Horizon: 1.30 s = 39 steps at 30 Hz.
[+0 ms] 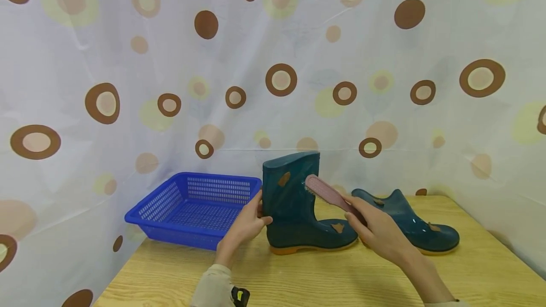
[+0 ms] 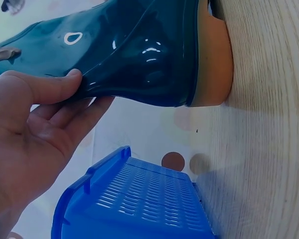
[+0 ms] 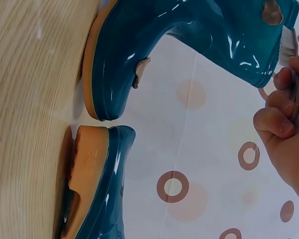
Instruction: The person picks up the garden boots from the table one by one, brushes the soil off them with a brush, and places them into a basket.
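A dark teal rubber boot (image 1: pixel 294 212) with an orange sole stands upright on the wooden table (image 1: pixel 320 274). My left hand (image 1: pixel 249 221) grips the back of its shaft, thumb on one side and fingers on the other (image 2: pixel 65 94). My right hand (image 1: pixel 375 231) holds a pink brush (image 1: pixel 326 194) by the handle, with the bristle end against the upper front of the shaft. In the right wrist view the bristles (image 3: pixel 289 42) sit by the boot's top edge (image 3: pixel 261 59). Brown smudges mark the boot's side.
A second teal boot (image 1: pixel 409 224) stands just right of the first, behind my right hand. A blue plastic basket (image 1: pixel 187 177) sits at the table's back left. A spotted curtain closes off the back and sides.
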Motion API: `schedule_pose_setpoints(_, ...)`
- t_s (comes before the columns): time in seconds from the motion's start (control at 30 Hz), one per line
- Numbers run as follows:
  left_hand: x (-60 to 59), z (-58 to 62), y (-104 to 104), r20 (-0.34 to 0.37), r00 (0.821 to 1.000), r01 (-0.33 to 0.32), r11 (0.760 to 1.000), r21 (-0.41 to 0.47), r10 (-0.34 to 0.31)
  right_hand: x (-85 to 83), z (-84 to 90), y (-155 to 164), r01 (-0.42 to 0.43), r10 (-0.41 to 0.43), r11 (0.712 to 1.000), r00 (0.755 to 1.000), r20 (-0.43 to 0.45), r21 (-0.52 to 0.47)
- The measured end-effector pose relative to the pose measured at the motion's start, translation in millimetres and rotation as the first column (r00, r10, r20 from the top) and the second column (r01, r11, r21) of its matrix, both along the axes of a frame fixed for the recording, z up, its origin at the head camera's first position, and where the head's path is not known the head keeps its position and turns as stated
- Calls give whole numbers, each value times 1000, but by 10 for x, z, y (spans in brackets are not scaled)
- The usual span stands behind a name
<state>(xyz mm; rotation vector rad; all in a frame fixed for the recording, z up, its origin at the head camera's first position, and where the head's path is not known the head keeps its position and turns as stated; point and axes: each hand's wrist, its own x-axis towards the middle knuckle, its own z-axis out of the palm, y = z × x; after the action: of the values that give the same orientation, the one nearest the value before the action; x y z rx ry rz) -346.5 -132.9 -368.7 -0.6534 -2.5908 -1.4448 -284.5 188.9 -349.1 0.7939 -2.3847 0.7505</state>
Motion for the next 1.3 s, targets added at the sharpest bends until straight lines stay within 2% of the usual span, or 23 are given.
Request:
schedule_pose_setpoints(0.2,-10,-9,-12,-14,1000,22,1000,8,-22,-44,-4,-36,-32,30,999,997,-76,-18)
schedule_pose_setpoints(0.43,-6,-9,-27,1,999,33,999,18,-33,-78,-5,-99,-47,41,998,984,-176,-31)
schedule_pose_setpoints(0.9,10,8,-26,17,998,68,998,-11,-67,-41,78,-277,-27,18,999,965,-263,-29)
schedule_pose_setpoints(1.17,16,10,-70,-21,996,84,995,-56,-85,-45,75,-345,-97,87,995,973,-213,-38)
schedule_pose_setpoints(1.3,19,5,-97,-27,993,113,991,-67,-115,-33,72,-350,-88,78,996,975,-209,-35)
